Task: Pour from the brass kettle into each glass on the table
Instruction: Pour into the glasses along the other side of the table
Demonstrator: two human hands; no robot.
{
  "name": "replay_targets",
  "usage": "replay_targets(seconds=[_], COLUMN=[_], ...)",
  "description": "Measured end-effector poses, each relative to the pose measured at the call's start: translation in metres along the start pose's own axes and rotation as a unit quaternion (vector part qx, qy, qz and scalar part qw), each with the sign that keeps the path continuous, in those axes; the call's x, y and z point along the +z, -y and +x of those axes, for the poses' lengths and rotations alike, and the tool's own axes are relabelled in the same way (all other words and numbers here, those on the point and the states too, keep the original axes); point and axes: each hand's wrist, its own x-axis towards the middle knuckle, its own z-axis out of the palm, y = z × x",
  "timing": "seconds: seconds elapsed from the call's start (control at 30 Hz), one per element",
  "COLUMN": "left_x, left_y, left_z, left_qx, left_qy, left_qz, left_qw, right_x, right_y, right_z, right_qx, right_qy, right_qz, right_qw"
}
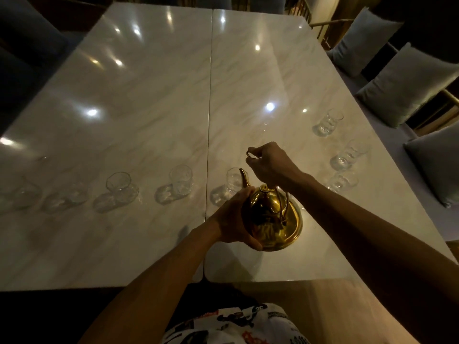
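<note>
The kettle (267,214) is held low over the near-right part of the desk (149,95), tilted fwd, w/ the spout almost at the rim of the nearest glass (233,181). The right hand (270,165) is closed on the top of the tall handle, so the weight is carried from above. The left hand (233,219) is cupped round the left side of the body, probably to steady the tilt and keep the spout aimed. No stream can be seen; it is too dim to tell if liquid is coming out or what the glasses contain.

A round brass base (293,232) is seen under the kettle; whether the kettle touches it cannot be told.

Other glasses are set in 2 groups. A row runs to the left along the near side: one (180,181) just left of the seam, another (119,186) further, and approx. 2 more, blurred, at the far left. Three stand at the right edge: (327,122), (347,155), (344,181), well apart from the spout.

In judgement, the right arm crosses near the lowest right glass, so this one could be knocked when the kettle is moved. The row is close-set, so the spout must be lifted clear betw. pours. Cushions (407,88) lie beyond the right edge, not in the way.
</note>
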Motion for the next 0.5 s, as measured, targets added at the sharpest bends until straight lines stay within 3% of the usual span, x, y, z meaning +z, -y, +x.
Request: replay_targets(seconds=[0.5], left_x=[-0.024], left_y=[-0.014], left_z=[-0.04], left_qx=[-0.098], left_qy=[-0.06], left_qz=[0.083], left_qw=[0.99], right_x=[0.02], right_y=[0.028], right_z=[-0.02], right_qx=[-0.096], right_qy=[0.002], right_qz=[0.034], right_qw=[0.995])
